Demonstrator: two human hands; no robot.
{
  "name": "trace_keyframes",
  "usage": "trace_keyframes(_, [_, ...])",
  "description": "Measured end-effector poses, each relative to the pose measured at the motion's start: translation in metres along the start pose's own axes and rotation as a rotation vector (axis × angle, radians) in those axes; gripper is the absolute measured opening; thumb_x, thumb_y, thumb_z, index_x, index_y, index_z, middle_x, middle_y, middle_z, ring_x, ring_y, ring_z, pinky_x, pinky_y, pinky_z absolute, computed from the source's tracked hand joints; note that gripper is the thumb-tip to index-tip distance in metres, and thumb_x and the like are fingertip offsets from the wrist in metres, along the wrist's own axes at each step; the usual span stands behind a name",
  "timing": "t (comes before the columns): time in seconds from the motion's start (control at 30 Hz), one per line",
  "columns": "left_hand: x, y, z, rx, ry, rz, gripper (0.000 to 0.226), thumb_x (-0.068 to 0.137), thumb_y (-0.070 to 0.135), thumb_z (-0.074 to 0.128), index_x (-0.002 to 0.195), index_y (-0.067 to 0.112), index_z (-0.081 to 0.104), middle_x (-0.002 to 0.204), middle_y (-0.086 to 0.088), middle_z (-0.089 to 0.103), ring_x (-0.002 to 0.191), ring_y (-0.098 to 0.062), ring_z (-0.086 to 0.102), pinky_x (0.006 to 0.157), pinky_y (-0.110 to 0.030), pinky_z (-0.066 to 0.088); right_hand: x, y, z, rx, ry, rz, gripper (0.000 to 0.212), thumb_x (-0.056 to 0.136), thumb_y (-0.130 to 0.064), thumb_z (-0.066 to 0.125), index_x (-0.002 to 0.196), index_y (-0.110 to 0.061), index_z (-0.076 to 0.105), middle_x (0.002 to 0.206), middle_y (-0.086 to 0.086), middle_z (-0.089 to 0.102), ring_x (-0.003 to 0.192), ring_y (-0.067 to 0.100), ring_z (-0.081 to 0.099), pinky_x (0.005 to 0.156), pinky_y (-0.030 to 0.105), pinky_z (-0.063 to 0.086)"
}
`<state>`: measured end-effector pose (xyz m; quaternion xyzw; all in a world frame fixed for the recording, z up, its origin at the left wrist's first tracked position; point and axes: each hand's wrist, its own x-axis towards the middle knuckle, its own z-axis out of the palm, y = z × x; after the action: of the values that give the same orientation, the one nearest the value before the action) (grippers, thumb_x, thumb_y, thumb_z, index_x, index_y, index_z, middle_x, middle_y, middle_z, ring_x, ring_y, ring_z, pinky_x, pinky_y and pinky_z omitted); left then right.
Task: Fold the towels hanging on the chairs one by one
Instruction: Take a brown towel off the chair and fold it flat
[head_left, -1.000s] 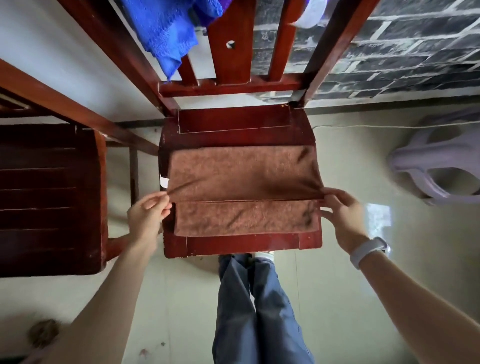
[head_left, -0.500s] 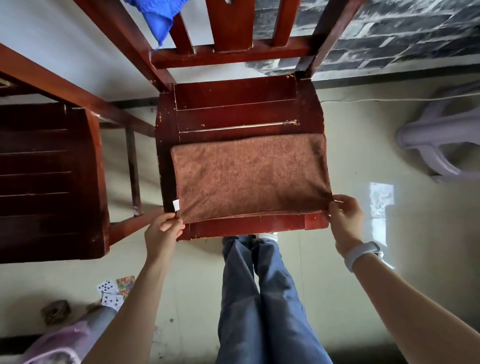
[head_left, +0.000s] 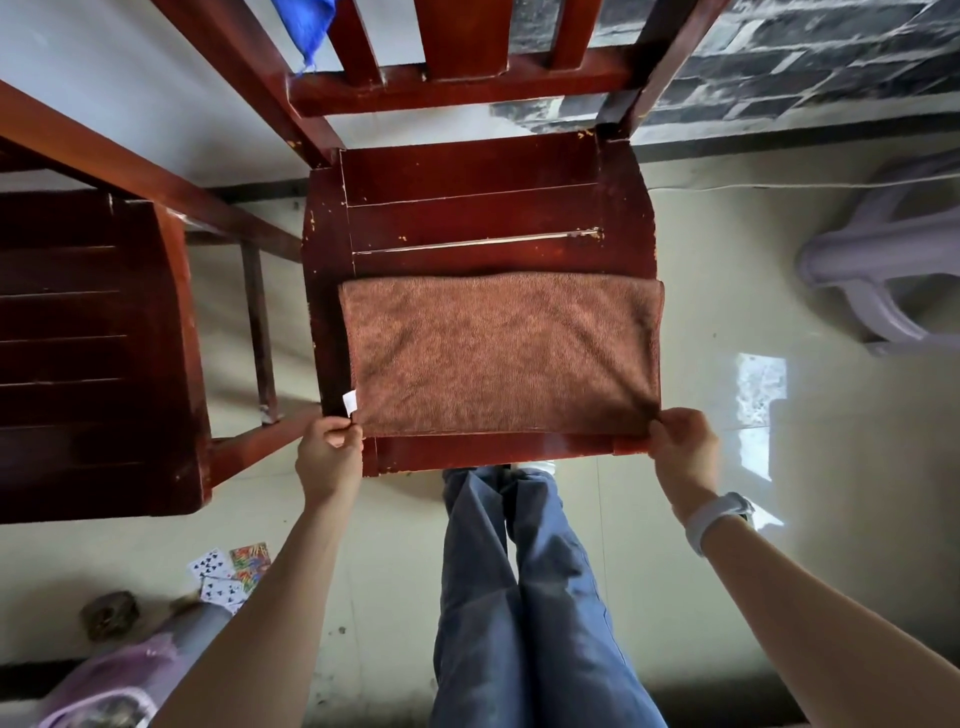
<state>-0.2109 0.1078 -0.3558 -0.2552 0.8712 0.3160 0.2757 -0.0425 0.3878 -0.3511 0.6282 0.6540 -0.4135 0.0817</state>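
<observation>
Hands (head_left: 511, 441) pinch nubby brown towel (head_left: 501, 353), folded rectangular, on glossy wooden chair (head_left: 467, 208).

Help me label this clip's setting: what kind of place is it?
Probably a room in a home, perhaps a dining or living area: wooden chairs on a tiled floor, a plastic stool by the brick-patterned wall, and playing cards on the floor.

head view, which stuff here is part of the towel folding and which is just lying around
Part of the job:
- brown towel on the chair seat
- left hand and right hand, each pinching a near corner
- blue towel hanging on the chair back

Just lying about:
- playing cards on the floor
- plastic stool
- second wooden chair
</observation>
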Motion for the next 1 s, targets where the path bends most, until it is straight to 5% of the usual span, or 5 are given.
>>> trace_keyframes(0.3, [-0.003, 0.008, 0.002, -0.072, -0.017, -0.100, 0.023, 0.085, 0.016, 0.062, 0.104, 0.003, 0.058, 0.095, -0.014, 0.068, 0.087, -0.027, 0.065, 0.090, -0.045, 0.050, -0.006, -0.003, 0.004, -0.113, 0.159, -0.103, 0.038, 0.078, -0.024, 0.050, 0.109, -0.001, 0.046, 0.109, 0.017, 0.051, 0.091, 0.032, 0.051, 0.087, 0.041, 0.035])
trace_keyframes(0.4, [-0.007, 0.006, 0.004, -0.128, -0.014, -0.147, 0.013, 0.082, 0.017, 0.065, 0.092, 0.009, 0.062, 0.089, -0.013, 0.068, 0.088, -0.028, 0.066, 0.090, -0.048, 0.050, -0.018, -0.001, 0.015, -0.405, 0.220, -0.533, 0.032, 0.077, -0.029, 0.040, 0.100, -0.010, 0.049, 0.097, 0.015, 0.055, 0.089, 0.029, 0.047, 0.081, 0.040, 0.033])
trace_keyframes(0.57, [-0.008, 0.006, 0.008, -0.038, 0.019, -0.086, 0.015, 0.085, 0.016, 0.059, 0.090, 0.004, 0.067, 0.092, -0.020, 0.069, 0.092, -0.037, 0.063, 0.090, -0.047, 0.049, -0.037, -0.009, 0.068, -0.744, -0.034, -1.290, 0.014, 0.074, -0.020, 0.055, 0.086, -0.017, 0.062, 0.077, 0.001, 0.062, 0.068, 0.022, 0.053, 0.065, 0.034, 0.036])
trace_keyframes(0.77, [-0.011, 0.013, -0.004, -0.248, -0.032, -0.098, 0.004, 0.085, 0.012, 0.060, 0.088, 0.010, 0.062, 0.082, -0.007, 0.064, 0.063, -0.011, 0.056, 0.063, -0.026, 0.047, -0.043, -0.037, 0.102, -0.909, -0.101, -1.307, 0.019, 0.063, -0.022, 0.074, 0.079, -0.017, 0.064, 0.076, -0.001, 0.061, 0.068, 0.020, 0.059, 0.059, 0.031, 0.045])
trace_keyframes(1.0, [-0.010, 0.010, -0.013, -0.335, -0.087, -0.107, 0.003, 0.084, 0.010, 0.061, 0.082, 0.012, 0.061, 0.072, -0.003, 0.062, 0.058, -0.011, 0.052, 0.056, -0.021, 0.041, -0.035, -0.046, 0.096, -0.855, -0.027, -1.457, 0.022, 0.082, -0.007, 0.044, 0.074, -0.016, 0.063, 0.069, -0.002, 0.058, 0.062, 0.019, 0.054, 0.058, 0.031, 0.039])
